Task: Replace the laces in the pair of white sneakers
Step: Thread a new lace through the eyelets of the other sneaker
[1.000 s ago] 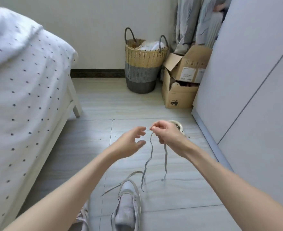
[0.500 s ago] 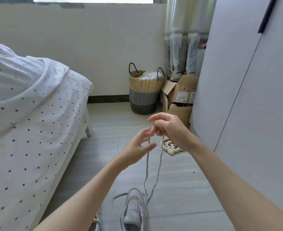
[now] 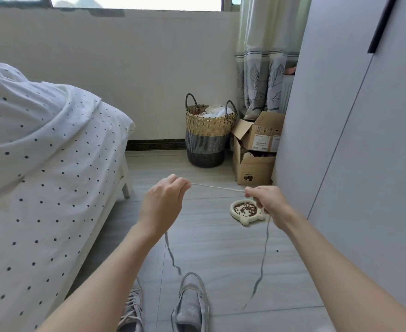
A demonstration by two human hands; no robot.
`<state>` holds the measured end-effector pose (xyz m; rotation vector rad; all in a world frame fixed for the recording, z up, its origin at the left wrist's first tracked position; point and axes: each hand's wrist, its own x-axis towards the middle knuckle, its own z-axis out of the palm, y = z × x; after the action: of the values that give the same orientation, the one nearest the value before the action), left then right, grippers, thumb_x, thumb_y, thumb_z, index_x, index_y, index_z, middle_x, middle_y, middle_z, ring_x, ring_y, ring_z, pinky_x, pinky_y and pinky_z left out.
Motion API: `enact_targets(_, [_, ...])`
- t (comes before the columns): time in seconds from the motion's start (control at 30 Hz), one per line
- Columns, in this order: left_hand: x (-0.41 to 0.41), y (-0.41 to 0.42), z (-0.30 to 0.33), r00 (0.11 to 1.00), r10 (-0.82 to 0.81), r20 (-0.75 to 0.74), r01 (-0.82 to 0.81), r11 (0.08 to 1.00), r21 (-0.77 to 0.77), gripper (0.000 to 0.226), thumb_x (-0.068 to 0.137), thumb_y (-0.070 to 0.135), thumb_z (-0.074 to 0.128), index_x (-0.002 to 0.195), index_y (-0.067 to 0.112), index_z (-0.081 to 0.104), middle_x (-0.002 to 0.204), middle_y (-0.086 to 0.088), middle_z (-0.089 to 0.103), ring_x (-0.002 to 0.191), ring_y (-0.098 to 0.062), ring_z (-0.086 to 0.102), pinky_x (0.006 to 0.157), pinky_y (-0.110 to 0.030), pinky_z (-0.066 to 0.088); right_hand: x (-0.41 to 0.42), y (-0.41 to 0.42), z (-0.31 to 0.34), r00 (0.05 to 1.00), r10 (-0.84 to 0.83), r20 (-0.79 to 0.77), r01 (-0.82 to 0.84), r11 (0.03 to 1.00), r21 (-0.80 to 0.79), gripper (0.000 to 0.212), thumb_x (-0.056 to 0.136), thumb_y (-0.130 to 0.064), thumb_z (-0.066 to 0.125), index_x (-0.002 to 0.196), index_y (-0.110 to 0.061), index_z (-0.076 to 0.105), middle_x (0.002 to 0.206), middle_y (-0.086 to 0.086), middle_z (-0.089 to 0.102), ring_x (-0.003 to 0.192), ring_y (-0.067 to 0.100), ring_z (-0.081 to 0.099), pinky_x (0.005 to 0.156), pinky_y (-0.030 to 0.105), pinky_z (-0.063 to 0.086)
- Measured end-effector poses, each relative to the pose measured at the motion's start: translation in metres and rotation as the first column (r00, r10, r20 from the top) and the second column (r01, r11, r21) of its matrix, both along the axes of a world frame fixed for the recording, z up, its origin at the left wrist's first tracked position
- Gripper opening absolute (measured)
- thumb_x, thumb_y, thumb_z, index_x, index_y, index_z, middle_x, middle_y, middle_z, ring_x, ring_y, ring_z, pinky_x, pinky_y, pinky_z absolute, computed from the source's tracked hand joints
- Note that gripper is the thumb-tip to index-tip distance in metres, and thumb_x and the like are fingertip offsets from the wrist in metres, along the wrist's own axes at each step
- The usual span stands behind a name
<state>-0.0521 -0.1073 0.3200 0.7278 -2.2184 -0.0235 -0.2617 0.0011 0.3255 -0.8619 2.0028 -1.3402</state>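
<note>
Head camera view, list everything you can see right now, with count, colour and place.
lace: one, pale grey, stretched between both hands, ends hanging
sneakers: two, white-grey, floor, bottom centre
pet food dish: one, cream, floor by the wardrobe
basket: one, tan and grey, against the wall
cardboard boxes: two, brown, right of basket
bed: one, white dotted, left
wardrobe: one, grey, right
curtain: one, patterned, corner
left hand: pinches lace
right hand: pinches lace

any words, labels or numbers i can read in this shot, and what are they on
Nothing reads clearly.
Upper cardboard box: white shipping label and printed handling symbols, too small and blurred to read.
Lower cardboard box: small dark logo with a line of text, blurred, unreadable.
Sneakers, lace, basket: no text visible.
</note>
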Motion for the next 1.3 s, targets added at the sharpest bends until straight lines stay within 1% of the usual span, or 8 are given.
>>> enact_targets(0.27, [-0.008, 0.008, 0.008, 0.995, -0.093, 0.026, 0.096, 0.982, -0.162, 0.035, 0.089, 0.036, 0.044, 0.093, 0.015, 0.072, 0.065, 0.003, 0.061, 0.059, -0.018, 0.056, 0.051, -0.025, 0.045, 0.037, -0.016, 0.002, 0.910, 0.405, 0.087, -0.403, 0.915, -0.037, 0.037, 0.101, -0.037, 0.034, 0.117, -0.013, 0.058, 0.118, 0.000, 0.061, 0.113, 0.013, 0.053, 0.099, 0.033, 0.041])
enact_targets(0.47, [-0.006, 0.004, 0.001, 0.996, -0.079, 0.034, 0.081, 0.994, -0.073, 0.042, 0.089, 0.036, 0.041, 0.088, 0.009, 0.072, 0.073, -0.002, 0.068, 0.066, -0.022, 0.062, 0.056, -0.031, 0.053, 0.058, -0.023, 0.009, 0.820, 0.506, 0.268, -0.482, 0.862, -0.156, 0.032, 0.100, -0.026, 0.040, 0.083, -0.005, 0.057, 0.068, 0.003, 0.049, 0.061, 0.013, 0.048, 0.064, 0.025, 0.045])
enact_targets(0.67, [0.003, -0.001, -0.004, 0.999, 0.026, -0.028, -0.026, 1.000, 0.011, 0.018, 0.091, 0.011, 0.053, 0.086, 0.005, 0.069, 0.069, -0.006, 0.065, 0.062, -0.024, 0.059, 0.058, -0.028, 0.039, 0.044, -0.032, 0.008, 0.821, 0.306, 0.483, -0.120, 0.918, -0.377, 0.025, 0.099, -0.014, 0.041, 0.075, -0.010, 0.049, 0.060, -0.001, 0.035, 0.050, 0.009, 0.032, 0.047, 0.019, 0.029])
enact_targets(0.83, [0.012, -0.009, -0.009, 0.990, 0.138, -0.033, -0.138, 0.990, 0.021, 0.024, 0.089, 0.014, 0.047, 0.078, 0.008, 0.068, 0.066, -0.003, 0.065, 0.059, -0.023, 0.058, 0.060, -0.031, 0.035, 0.023, -0.031, 0.002, 0.856, -0.070, 0.512, 0.243, 0.929, -0.280, 0.024, 0.085, -0.009, 0.046, 0.061, -0.013, 0.046, 0.048, -0.004, 0.034, 0.043, 0.009, 0.027, 0.045, 0.022, 0.021])
enact_targets(0.9, [0.014, -0.010, -0.008, 0.990, 0.141, -0.023, -0.141, 0.990, 0.005, 0.024, 0.088, 0.016, 0.047, 0.076, 0.010, 0.067, 0.063, 0.000, 0.064, 0.059, -0.024, 0.059, 0.059, -0.031, 0.035, 0.023, -0.026, -0.002, 0.979, -0.099, 0.181, 0.119, 0.988, -0.102, 0.022, 0.083, -0.011, 0.049, 0.062, -0.011, 0.052, 0.054, -0.002, 0.045, 0.051, 0.011, 0.036, 0.049, 0.023, 0.026])
enact_targets(0.97, [0.015, -0.010, -0.007, 0.994, 0.107, 0.002, -0.107, 0.993, -0.054, 0.026, 0.090, 0.021, 0.046, 0.079, 0.012, 0.068, 0.064, 0.003, 0.064, 0.060, -0.022, 0.058, 0.058, -0.030, 0.039, 0.030, -0.022, -0.005, 0.990, 0.136, -0.032, -0.133, 0.987, 0.095, 0.022, 0.090, -0.018, 0.049, 0.073, -0.011, 0.062, 0.072, 0.000, 0.061, 0.067, 0.012, 0.053, 0.058, 0.023, 0.036])
enact_targets(1.13, [0.010, -0.005, 0.000, 0.999, -0.005, 0.041, 0.012, 0.985, -0.173, 0.034, 0.089, 0.032, 0.043, 0.087, 0.014, 0.072, 0.066, 0.004, 0.064, 0.061, -0.017, 0.053, 0.059, -0.026, 0.039, 0.054, -0.028, -0.004, 0.902, 0.426, 0.074, -0.429, 0.903, 0.016, 0.038, 0.101, -0.039, 0.033, 0.114, -0.015, 0.060, 0.109, -0.005, 0.064, 0.112, 0.014, 0.054, 0.097, 0.035, 0.041])
enact_targets(1.3, [0.009, -0.004, 0.004, 0.999, -0.010, 0.038, 0.017, 0.981, -0.193, 0.032, 0.089, 0.032, 0.044, 0.085, 0.014, 0.071, 0.066, 0.004, 0.064, 0.064, -0.018, 0.052, 0.064, -0.025, 0.039, 0.068, -0.031, 0.007, 0.798, 0.543, 0.262, -0.515, 0.839, -0.174, 0.034, 0.099, -0.034, 0.042, 0.088, -0.009, 0.063, 0.084, 0.003, 0.066, 0.088, 0.019, 0.063, 0.090, 0.037, 0.046])
